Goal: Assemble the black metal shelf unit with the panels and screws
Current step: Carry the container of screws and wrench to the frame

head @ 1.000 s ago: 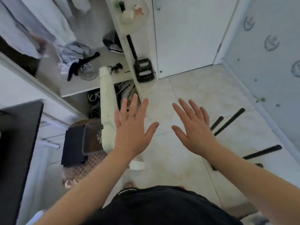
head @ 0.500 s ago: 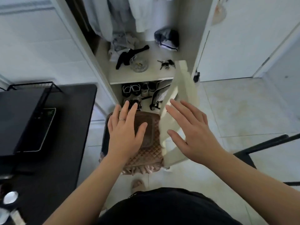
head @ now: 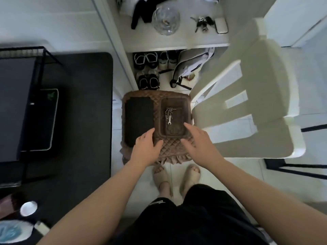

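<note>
A brown quilted stool (head: 174,147) stands in front of me. On it lie a black panel (head: 138,119) at the left and a brown tray (head: 174,117) at the right. The tray holds several screws (head: 169,111) and a small wrench (head: 169,120). My left hand (head: 146,147) hovers over the stool's near edge beside the panel, fingers relaxed, holding nothing. My right hand (head: 200,142) reaches toward the tray's near right corner, fingers extended, also empty. Black metal frame bars (head: 297,169) lie on the floor at the right.
A white plastic chair (head: 247,103) stands right of the stool. A black desk (head: 79,121) with a wire rack (head: 23,96) is at the left. Behind the stool, a white closet holds shoes (head: 148,68), a glass bowl (head: 166,19) and keys (head: 203,23).
My view has swung from the floor bars left and down onto the stool. Both hands have lowered toward the tray and panel.
</note>
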{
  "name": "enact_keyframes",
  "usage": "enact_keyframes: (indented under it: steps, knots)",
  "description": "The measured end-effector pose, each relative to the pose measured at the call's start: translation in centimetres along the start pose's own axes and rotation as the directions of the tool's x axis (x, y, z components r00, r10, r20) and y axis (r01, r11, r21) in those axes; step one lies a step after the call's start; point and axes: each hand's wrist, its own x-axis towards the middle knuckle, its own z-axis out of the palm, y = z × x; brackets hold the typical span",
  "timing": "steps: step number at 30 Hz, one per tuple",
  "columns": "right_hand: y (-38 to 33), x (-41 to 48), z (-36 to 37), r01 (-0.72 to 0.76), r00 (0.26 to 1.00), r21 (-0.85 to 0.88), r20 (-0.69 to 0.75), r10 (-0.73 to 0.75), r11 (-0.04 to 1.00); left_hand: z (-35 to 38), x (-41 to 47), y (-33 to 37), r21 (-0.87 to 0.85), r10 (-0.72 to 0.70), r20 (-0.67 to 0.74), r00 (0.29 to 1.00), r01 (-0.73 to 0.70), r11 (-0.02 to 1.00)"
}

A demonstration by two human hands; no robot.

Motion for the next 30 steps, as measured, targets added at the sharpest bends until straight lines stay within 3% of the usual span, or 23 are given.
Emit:
enact_keyframes:
  steps: [5, 8, 10, 13, 17, 21, 30]
  knots:
    - [3.3, 4.9, 3.4, -0.303, 0.949, 0.118, 0.132, 0.288, 0.946, 2.8, 4.2, -1.9, -0.208, -0.229, 0.180, 0.957, 0.265, 0.942]
    - [5.4, 7.7, 4.5, -0.435, 0.897, 0.156, 0.165, 0.411, 0.887, 4.4, 7.2, -2.1, -0.462, -0.424, 0.238, 0.874, 0.486, 0.742]
    - [6.8, 9.5, 5.1, -0.525, 0.851, 0.216, 0.158, 0.501, 0.823, 5.3, 9.0, -2.4, -0.513, -0.504, 0.273, 0.820, 0.567, 0.645]
    - [8.7, 11.8, 5.7, -0.622, 0.783, 0.259, 0.170, 0.599, 0.739, 6.6, 11.0, -2.7, -0.506, -0.501, 0.300, 0.812, 0.581, 0.637]
    - [9.9, 14.1, 6.4, -0.697, 0.713, 0.326, 0.221, 0.666, 0.638, 7.5, 13.0, -1.9, -0.566, -0.511, 0.373, 0.774, 0.626, 0.535]
    - [10.2, 15.1, 6.4, -0.765, 0.635, 0.422, 0.370, 0.678, 0.486, 7.7, 13.9, -0.8, -0.587, -0.516, 0.403, 0.756, 0.646, 0.489]
    - [9.1, 14.9, 4.1, -0.725, 0.676, 0.471, 0.346, 0.650, 0.503, 5.7, 12.5, 0.9, -0.643, -0.534, 0.388, 0.751, 0.636, 0.427]
